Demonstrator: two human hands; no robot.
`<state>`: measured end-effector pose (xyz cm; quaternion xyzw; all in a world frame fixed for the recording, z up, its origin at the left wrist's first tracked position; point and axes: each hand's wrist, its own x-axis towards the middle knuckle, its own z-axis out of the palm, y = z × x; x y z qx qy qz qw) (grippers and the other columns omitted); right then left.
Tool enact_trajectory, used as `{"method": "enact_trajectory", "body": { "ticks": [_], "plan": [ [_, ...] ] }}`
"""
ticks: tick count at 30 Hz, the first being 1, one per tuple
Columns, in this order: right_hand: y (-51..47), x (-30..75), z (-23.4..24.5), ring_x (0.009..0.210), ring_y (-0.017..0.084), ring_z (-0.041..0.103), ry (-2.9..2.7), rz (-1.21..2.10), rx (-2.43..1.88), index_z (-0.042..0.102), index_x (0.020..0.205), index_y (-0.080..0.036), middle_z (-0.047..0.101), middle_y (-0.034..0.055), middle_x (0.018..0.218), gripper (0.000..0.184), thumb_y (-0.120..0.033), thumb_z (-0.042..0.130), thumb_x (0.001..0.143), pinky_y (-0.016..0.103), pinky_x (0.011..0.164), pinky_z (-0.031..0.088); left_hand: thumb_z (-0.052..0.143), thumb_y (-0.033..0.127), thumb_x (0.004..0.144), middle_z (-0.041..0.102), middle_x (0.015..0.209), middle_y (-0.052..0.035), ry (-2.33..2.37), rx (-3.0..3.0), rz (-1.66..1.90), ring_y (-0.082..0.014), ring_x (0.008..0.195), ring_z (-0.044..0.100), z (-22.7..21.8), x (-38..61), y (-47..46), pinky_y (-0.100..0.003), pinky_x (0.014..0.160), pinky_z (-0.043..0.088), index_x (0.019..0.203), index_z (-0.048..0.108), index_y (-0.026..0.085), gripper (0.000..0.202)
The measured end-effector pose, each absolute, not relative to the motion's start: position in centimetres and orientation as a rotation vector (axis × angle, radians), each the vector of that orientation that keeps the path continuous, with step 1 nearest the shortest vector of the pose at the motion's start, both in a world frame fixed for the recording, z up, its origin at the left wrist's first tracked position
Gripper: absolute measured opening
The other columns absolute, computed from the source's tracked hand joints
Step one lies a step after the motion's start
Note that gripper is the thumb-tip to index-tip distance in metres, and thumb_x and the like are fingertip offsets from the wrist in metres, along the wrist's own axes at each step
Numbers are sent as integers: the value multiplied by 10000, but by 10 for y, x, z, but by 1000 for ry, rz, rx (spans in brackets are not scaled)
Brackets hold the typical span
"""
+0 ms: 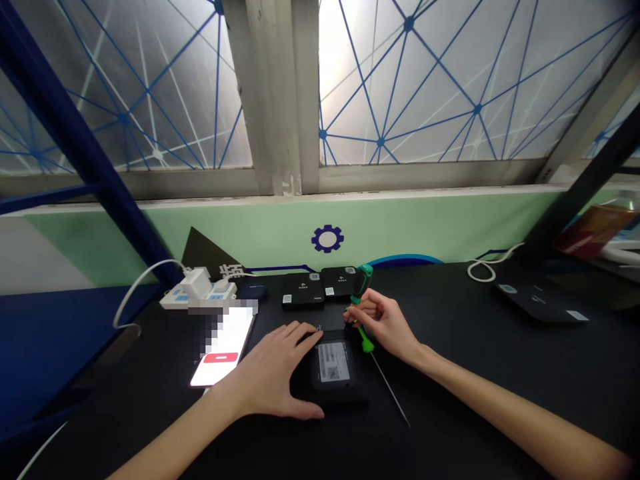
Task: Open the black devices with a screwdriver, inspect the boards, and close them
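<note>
- A small black box (333, 370) lies flat on the black table (475, 373), near the middle of the view and close to the person. A white label with a printed code faces up on its top.
- The left hand (273, 380) rests on the table against the box's left side. It is open, with the fingers spread; the fingertips reach over the box's far left corner and the thumb lies along its near left edge.
- The right hand (387, 323) is at the box's far right corner, closed around a green screwdriver (367, 343). The handle sticks up past the fingers, away from the person, and the thin shaft runs back over the table to the right of the box. Whether the fingertips also pinch something small cannot be told.
- Left of the left hand lies a phone (223, 353) with its screen lit, a red bar showing on it.
- Behind the hands, near the wall, two more black boxes (303, 291) sit side by side.
- Left of them are a dark oval object (251, 290) and a white power strip (200, 291) with a plug in it.
- Far to the right are a flat black device (540, 297) and a coiled white cable (483, 267).
</note>
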<state>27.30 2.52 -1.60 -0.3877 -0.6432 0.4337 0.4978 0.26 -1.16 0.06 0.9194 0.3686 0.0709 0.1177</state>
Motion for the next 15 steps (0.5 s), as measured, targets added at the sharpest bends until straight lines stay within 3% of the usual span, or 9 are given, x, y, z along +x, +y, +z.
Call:
{"method": "enact_trajectory", "body": {
  "ticks": [4,10,15],
  "plan": [
    [26,272,-13,758,243,745,-1633,1021,-953,504,799,-229,759,66,795,361,-511,717,873,352,657,608,715,793,681,412,1561,-125,1064,2695,226,-437,1411,382,0,3,-10,-591,1159,305,1569,340,253,1105],
    [27,271,-8,714,233,726,-1795,912,-934,648,844,-213,751,62,783,294,-499,684,905,351,673,596,704,827,654,436,1544,-125,1076,2693,209,-426,1402,401,4,7,-13,-584,1164,295,1548,372,252,1113],
    [26,272,-14,643,207,706,-1778,906,-956,613,786,-215,752,57,769,323,-506,657,922,308,562,579,732,760,685,421,1554,-142,1134,2671,179,-433,1419,373,5,11,-18,-599,1159,299,1550,363,220,1084]
  ]
}}
